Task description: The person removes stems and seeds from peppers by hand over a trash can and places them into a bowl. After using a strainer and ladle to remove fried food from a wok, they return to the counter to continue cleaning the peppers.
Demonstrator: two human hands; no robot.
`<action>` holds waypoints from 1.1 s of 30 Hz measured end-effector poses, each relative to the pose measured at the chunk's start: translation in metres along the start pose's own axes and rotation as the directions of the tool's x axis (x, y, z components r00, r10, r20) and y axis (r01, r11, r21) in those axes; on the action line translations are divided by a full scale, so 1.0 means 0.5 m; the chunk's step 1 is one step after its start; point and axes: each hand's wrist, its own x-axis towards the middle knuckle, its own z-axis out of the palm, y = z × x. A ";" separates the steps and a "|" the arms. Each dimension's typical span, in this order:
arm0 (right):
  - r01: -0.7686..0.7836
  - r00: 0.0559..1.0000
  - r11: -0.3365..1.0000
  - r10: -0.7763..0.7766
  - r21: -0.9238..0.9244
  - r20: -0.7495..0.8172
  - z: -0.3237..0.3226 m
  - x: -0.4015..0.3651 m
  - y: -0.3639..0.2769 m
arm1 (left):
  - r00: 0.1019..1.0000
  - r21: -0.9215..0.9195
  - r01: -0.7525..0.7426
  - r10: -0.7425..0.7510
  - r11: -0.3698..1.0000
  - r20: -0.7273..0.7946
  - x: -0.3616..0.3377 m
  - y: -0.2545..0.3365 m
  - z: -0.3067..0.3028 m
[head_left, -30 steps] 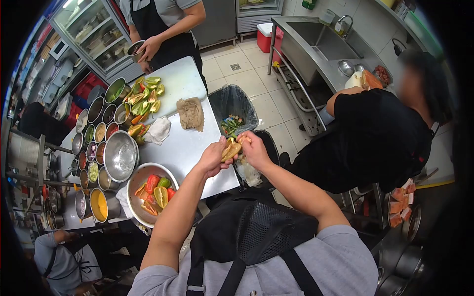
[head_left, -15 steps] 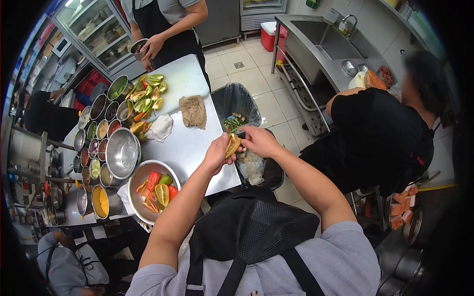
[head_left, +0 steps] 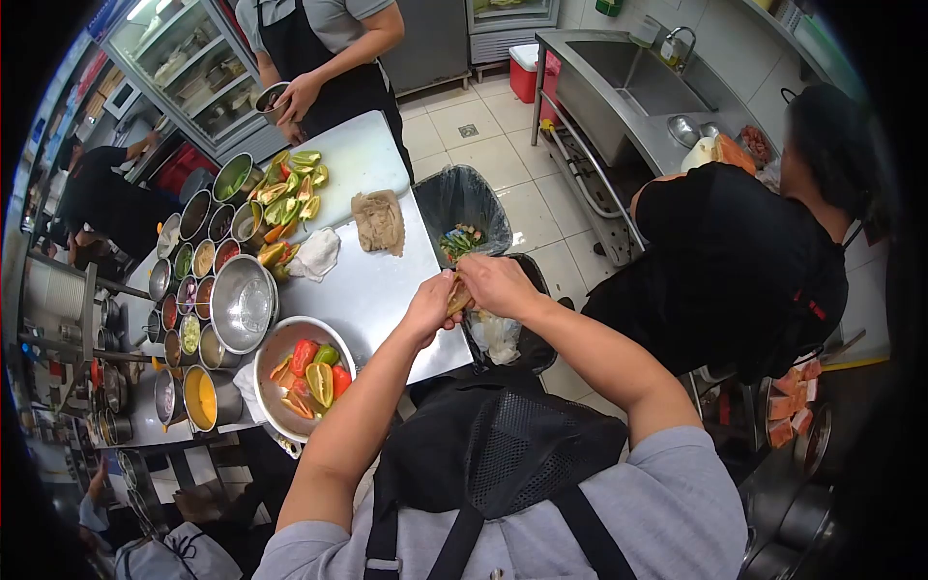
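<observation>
My left hand [head_left: 428, 309] is closed around a pepper half [head_left: 457, 294], yellowish with its hollow side showing, above the corner of the metal table. My right hand [head_left: 496, 284] is closed against the top of this pepper; what its fingers grip is hidden from above. Below both hands stands a bin lined with a black bag [head_left: 480, 200], with green and red scraps inside. To the left, a large bowl [head_left: 266, 387] contains red, green and yellow pepper pieces.
Cut peppers [head_left: 290, 193] lie by a white cutting board [head_left: 362, 159]. Nearby are a brown cloth [head_left: 378, 222], a white cloth [head_left: 315, 254] and several metal containers. A co-worker in black [head_left: 735, 261] is close on the right; another person holds a bowl [head_left: 272, 100] across the table.
My right hand has moved in against the pepper, its fingers curling over the top. The dark item at its fingertips is now hidden. People at the left have shifted.
</observation>
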 end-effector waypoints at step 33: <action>-0.237 0.967 0.749 0.121 0.618 0.225 0.017 -0.025 0.003 | 0.993 -0.327 -0.110 0.121 0.939 0.013 0.017 -0.019 0.035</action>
